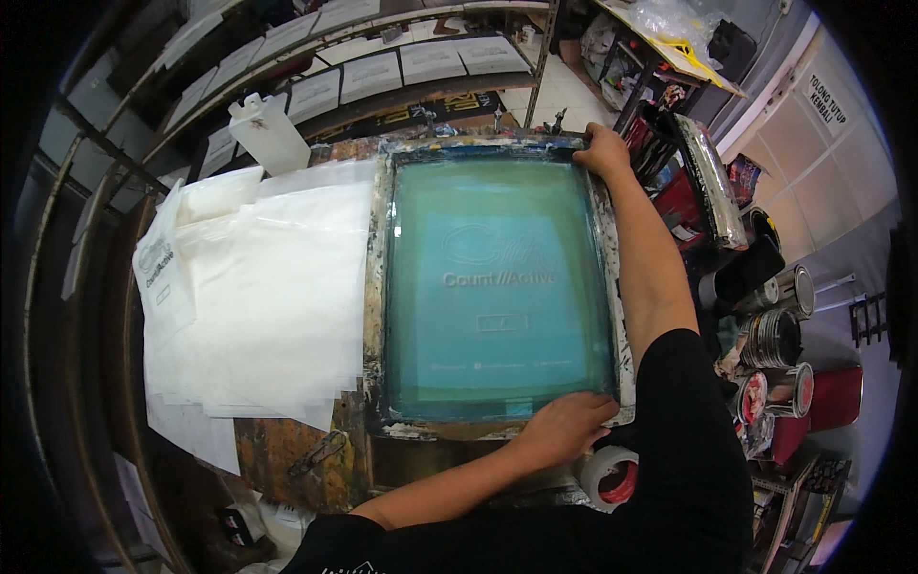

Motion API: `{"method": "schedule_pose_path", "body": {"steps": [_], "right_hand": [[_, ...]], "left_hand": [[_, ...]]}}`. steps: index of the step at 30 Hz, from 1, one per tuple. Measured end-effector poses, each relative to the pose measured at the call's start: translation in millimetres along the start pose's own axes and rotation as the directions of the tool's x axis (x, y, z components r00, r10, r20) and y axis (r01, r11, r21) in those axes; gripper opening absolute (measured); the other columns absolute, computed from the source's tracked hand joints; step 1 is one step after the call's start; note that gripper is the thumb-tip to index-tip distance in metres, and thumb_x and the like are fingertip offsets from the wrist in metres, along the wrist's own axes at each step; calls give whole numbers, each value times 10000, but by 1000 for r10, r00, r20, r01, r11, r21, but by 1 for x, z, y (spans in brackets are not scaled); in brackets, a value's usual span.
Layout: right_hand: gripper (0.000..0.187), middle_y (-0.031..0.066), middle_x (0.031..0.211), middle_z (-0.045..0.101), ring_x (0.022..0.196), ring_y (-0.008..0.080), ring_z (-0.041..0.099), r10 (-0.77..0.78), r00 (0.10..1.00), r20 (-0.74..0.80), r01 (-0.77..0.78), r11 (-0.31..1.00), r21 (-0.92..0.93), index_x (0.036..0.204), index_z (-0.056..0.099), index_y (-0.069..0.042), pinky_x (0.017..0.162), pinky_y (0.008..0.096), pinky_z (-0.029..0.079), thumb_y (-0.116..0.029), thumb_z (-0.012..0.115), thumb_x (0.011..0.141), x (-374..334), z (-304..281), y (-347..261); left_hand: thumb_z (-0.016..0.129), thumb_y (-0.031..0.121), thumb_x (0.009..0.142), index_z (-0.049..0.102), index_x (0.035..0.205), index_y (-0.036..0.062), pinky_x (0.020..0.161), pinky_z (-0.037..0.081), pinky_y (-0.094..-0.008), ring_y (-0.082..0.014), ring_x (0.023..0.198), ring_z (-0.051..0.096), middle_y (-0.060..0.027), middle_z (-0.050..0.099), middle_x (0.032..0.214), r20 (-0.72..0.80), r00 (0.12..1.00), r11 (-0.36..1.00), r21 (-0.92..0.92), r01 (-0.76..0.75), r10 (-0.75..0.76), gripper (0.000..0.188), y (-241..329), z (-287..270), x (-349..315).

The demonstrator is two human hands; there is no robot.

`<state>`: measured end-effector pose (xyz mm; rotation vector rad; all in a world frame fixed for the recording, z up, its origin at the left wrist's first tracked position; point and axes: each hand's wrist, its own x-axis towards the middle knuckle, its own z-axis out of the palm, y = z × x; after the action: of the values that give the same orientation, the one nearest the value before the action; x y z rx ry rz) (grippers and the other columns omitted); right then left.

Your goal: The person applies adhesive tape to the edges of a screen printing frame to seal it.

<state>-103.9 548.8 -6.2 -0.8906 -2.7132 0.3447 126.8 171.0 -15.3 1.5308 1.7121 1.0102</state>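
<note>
A screen-printing frame (499,344) with teal-green mesh lies flat on the paint-stained work table, its raised-looking lettering and outlined box showing in the mesh. My right hand (604,151) is closed on the frame's far right corner, that arm stretched along the right edge. At the near edge, by the right corner, my left hand (564,429) grips the frame with its fingers bent over the border. Metal clamps (497,121) stand behind the far edge. Left of the frame, close against it, is a stack of white sheets or bags (277,297); a printed one (164,263) lies on the stack's left side.
A white plastic jug (268,134) stands behind the stack. Racks hold printed white pieces (371,77) at the back. A tape roll (609,478) sits near my left hand. Paint cans (771,338) crowd the right side. Scissors (317,452) lie at the table's front.
</note>
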Motion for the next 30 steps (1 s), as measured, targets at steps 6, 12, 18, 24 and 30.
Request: {"method": "schedule_pose_path", "body": {"steps": [6, 12, 18, 24, 30], "right_hand": [[510, 196, 1104, 745, 1083, 369, 694, -57, 994, -92, 68, 991, 117, 1161, 756, -71, 954, 443, 539, -356, 835, 746, 2, 20, 30], [483, 188, 1200, 726, 1116, 367, 692, 88, 975, -202, -15, 942, 334, 1239, 754, -156, 993, 446, 528, -418, 784, 835, -9, 48, 29], [428, 170, 1187, 735, 1123, 358, 691, 284, 944, -169, -175, 864, 473, 1214, 769, -218, 983, 446, 534, -407, 777, 830, -12, 52, 10], [402, 225, 1231, 687, 1159, 394, 645, 170, 906, -389, -153, 985, 74, 1366, 637, -85, 994, 480, 507, -250, 546, 1010, -41, 11, -5], [381, 269, 1182, 649, 1127, 443, 607, -319, 884, -343, 426, 851, 306, 1355, 581, 8, 995, 488, 475, -154, 545, 1012, -220, -102, -60]], "left_hand": [[664, 220, 954, 592, 1246, 44, 994, 496, -474, -374, 1188, 599, -146, 634, 1255, 16, 999, 998, 43, -48, 48, 349, -3, 4, 4], [651, 176, 956, 657, 1212, 57, 975, 514, -454, -354, 1167, 615, -139, 643, 1247, -68, 994, 996, 13, -88, 88, 283, -2, 10, -3], [649, 142, 932, 671, 1162, 10, 962, 534, -404, -295, 1192, 621, -108, 655, 1260, -64, 974, 956, 218, -197, 215, 265, 1, 8, -9], [601, 143, 889, 664, 1259, 26, 1037, 521, -378, -258, 1238, 616, -110, 652, 1318, -26, 911, 846, 383, -371, 411, 393, 8, 10, -11], [551, 172, 895, 559, 1383, -21, 1122, 472, -396, -305, 1331, 572, -175, 613, 1408, 57, 833, 550, 726, -413, 551, 525, -16, 27, -19]]}}
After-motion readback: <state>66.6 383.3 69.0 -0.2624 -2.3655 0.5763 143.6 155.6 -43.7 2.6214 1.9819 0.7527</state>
